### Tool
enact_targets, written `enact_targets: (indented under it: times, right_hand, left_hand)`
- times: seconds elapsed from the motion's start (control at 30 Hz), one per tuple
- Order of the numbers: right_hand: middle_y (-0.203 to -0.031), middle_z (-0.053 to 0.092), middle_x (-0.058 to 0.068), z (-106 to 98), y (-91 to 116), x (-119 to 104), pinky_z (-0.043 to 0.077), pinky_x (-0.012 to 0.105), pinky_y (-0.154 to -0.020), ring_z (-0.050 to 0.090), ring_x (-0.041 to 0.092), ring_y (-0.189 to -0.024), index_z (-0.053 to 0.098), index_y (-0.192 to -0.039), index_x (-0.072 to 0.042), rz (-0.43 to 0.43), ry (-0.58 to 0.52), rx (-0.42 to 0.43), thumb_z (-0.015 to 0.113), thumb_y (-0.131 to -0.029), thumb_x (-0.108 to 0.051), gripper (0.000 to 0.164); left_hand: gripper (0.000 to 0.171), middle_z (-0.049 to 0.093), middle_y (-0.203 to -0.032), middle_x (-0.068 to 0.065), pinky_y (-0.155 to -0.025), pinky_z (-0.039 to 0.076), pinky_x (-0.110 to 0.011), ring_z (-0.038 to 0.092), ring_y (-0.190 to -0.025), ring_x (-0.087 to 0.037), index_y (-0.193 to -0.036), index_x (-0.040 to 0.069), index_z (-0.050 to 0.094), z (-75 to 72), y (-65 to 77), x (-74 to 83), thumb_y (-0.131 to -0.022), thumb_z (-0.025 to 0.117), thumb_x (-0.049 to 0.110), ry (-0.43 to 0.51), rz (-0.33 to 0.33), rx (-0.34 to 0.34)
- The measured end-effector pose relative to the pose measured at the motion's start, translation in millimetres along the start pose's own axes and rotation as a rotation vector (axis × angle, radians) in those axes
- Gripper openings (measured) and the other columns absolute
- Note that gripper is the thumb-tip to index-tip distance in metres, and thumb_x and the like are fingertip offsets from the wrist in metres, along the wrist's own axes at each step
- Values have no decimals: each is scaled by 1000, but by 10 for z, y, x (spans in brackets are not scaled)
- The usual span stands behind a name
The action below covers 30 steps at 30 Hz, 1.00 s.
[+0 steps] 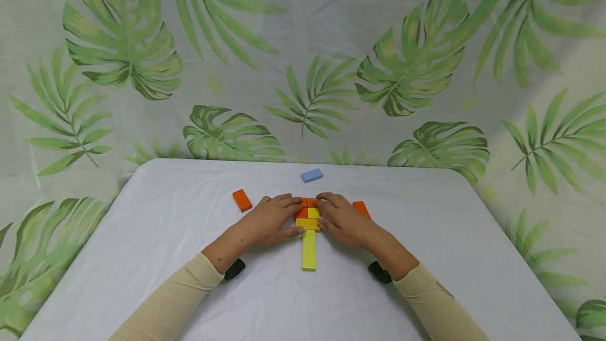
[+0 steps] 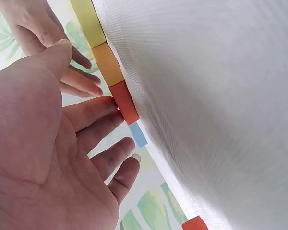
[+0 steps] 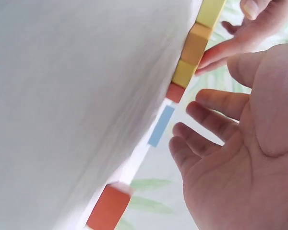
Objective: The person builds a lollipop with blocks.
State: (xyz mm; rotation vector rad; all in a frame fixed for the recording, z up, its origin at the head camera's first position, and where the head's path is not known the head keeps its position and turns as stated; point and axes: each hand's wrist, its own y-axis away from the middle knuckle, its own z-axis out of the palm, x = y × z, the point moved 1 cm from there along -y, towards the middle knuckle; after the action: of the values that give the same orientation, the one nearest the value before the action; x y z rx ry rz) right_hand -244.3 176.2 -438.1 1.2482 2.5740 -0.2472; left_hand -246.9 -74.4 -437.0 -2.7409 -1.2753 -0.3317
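Flat on the table, small blocks lie together in a group between the two hands. Nearest the person is a long yellow-green block (image 1: 309,252); beyond it come an amber block (image 1: 307,224), a yellow block (image 1: 313,213) and red-orange blocks (image 1: 301,213), partly covered by fingers. My left hand (image 1: 271,221) reaches in from the left, its extended fingertips touching a red-orange block (image 2: 124,102) in the left wrist view. On the other side, my right hand (image 1: 347,222) has its fingers loosely spread beside the group; whether it touches any block, I cannot tell.
A blue block (image 1: 312,175) lies beyond the group. One loose orange-red block (image 1: 242,200) sits to the left and another orange-red block (image 1: 362,209) to the right, partly behind the right hand. White cloth (image 1: 189,199) covers the table; a leaf-patterned curtain (image 1: 326,25) hangs behind.
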Motion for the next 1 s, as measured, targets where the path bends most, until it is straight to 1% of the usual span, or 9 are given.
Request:
enact_targets:
  times: [0.13,0.23,0.47,0.77,1.0]
  right_hand:
    - [-165,41,11,-27,47,31,35,53,-123,36,33,-154,46,-160,-6,23,3,5,56,-112,-33,56]
    - [-164,42,12,-44,92,63,36,53,-123,38,33,-154,46,-160,-5,23,12,11,57,-111,-33,57]
    - [-161,46,14,-59,217,145,39,53,-120,44,34,-149,50,-156,-2,9,31,64,62,-109,-30,57]
    - [-159,48,14,-75,399,224,41,53,-118,47,35,-146,53,-154,-2,53,47,105,65,-107,-30,56]
    - [-157,50,16,-96,565,301,42,54,-117,48,36,-145,56,-151,1,44,71,136,67,-107,-27,54]
  left_hand:
    - [74,43,-168,0,-118,35,-62,34,-157,-27,-161,15,49,-1,2,-6,-104,58,61,-9,-1,4]
    - [74,43,-168,0,-119,35,-63,34,-158,-28,-161,15,48,-10,8,-2,-104,58,61,-1,1,2]
    - [74,41,-169,0,-120,33,-63,33,-158,-28,-162,15,47,-13,19,5,-104,58,61,4,-6,-10]
    - [74,41,-169,2,-121,31,-64,32,-159,-28,-163,18,45,6,-3,-10,-104,59,61,15,-23,-20]
    - [76,40,-170,2,-122,30,-65,31,-159,-28,-164,17,44,0,11,-12,-104,59,61,27,-23,-28]
